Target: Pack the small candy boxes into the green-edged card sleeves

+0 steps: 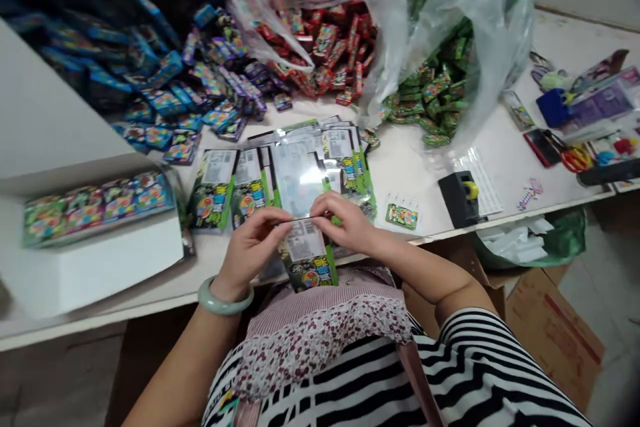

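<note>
Between both hands, at the table's front edge, is a printed plastic pouch [310, 257] with a black and green face and a clear upper part. My left hand [260, 237], with a pale green bangle on its wrist, pinches the pouch's left side near the fold. On the other side my right hand [343, 220] pinches it, thumb and fingers together. Just beyond the hands lies a pile of similar pouches [345, 153], with more pouches [214, 187] to the left. Whether anything is inside the held pouch, I cannot tell.
Small blue boxes [160, 103], purple boxes [240, 90], red boxes [333, 47] and green boxes [435, 93] lie at the back, some in clear bags. An open white carton [120, 253] stands left. Rightward are a black tape dispenser [459, 199] and a single small box [401, 215].
</note>
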`<move>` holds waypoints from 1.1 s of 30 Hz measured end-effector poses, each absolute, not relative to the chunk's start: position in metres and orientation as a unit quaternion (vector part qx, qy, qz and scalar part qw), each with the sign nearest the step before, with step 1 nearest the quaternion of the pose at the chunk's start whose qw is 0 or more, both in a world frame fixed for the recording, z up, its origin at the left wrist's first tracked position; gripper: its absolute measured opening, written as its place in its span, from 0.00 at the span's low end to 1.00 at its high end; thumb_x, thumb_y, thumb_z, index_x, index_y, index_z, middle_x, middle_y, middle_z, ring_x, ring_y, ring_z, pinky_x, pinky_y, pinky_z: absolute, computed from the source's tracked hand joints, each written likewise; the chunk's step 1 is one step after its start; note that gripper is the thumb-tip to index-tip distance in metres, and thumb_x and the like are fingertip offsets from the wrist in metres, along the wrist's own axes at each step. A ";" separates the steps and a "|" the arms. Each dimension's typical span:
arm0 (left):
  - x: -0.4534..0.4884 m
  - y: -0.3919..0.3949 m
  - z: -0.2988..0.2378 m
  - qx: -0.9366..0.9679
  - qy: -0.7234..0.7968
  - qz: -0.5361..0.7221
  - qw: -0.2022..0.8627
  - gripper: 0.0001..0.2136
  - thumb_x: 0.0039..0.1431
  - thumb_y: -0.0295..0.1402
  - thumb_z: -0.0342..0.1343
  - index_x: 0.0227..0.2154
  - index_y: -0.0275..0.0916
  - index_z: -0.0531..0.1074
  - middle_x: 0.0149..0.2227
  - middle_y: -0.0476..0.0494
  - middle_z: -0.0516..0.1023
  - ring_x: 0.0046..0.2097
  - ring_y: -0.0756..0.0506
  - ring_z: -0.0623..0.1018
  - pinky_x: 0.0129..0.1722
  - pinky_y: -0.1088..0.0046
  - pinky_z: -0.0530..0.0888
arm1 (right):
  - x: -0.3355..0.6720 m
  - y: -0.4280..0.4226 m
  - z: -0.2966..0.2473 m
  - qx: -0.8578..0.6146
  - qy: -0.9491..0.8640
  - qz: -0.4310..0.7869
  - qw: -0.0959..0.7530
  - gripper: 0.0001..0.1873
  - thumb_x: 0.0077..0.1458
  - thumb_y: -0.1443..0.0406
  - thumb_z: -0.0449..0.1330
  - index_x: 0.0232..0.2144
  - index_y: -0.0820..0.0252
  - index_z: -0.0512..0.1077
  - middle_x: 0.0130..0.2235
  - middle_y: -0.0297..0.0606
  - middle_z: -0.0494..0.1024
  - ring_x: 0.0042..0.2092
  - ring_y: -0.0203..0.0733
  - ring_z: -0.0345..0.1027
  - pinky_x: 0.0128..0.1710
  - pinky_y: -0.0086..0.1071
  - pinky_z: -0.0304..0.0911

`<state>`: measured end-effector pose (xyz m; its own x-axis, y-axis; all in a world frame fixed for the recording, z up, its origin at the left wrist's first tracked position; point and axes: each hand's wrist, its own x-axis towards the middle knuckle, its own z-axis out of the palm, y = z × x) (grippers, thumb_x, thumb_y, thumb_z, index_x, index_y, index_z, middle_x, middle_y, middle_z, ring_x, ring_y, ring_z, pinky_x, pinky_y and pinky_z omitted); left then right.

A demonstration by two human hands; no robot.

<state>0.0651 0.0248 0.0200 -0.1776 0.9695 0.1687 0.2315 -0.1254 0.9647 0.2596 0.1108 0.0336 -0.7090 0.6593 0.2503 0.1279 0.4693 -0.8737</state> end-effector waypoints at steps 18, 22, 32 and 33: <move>0.066 0.037 0.017 0.426 0.661 0.551 0.280 0.07 0.42 0.31 0.67 0.26 0.47 0.76 0.31 0.53 0.80 0.37 0.44 0.79 0.43 0.59 0.77 | 0.473 0.164 -0.026 -0.697 -0.659 0.239 0.149 0.09 0.57 0.68 0.57 0.37 0.62 0.77 0.42 0.45 0.76 0.43 0.44 0.69 0.51 0.39 0.62; 0.073 0.038 0.024 0.410 0.677 0.542 0.283 0.08 0.40 0.31 0.66 0.26 0.47 0.76 0.30 0.53 0.80 0.37 0.44 0.78 0.44 0.60 0.76 | 0.471 0.153 -0.032 -0.697 -0.647 0.261 0.166 0.05 0.55 0.66 0.59 0.34 0.60 0.76 0.41 0.41 0.74 0.40 0.41 0.68 0.48 0.37 0.62; 0.066 0.039 0.005 0.480 0.622 0.548 0.287 0.06 0.49 0.32 0.66 0.29 0.45 0.75 0.32 0.52 0.80 0.37 0.46 0.78 0.41 0.65 0.75 | 0.480 0.149 0.019 -0.632 -0.593 0.403 0.293 0.11 0.53 0.56 0.58 0.29 0.56 0.64 0.28 0.29 0.69 0.31 0.35 0.65 0.36 0.31 0.64; 0.068 0.039 0.004 0.495 0.611 0.545 0.292 0.05 0.52 0.33 0.66 0.30 0.45 0.75 0.33 0.52 0.80 0.37 0.47 0.78 0.41 0.66 0.74 | 0.466 0.149 0.031 -0.589 -0.606 0.432 0.313 0.12 0.52 0.56 0.60 0.30 0.56 0.64 0.29 0.29 0.69 0.32 0.34 0.64 0.36 0.31 0.63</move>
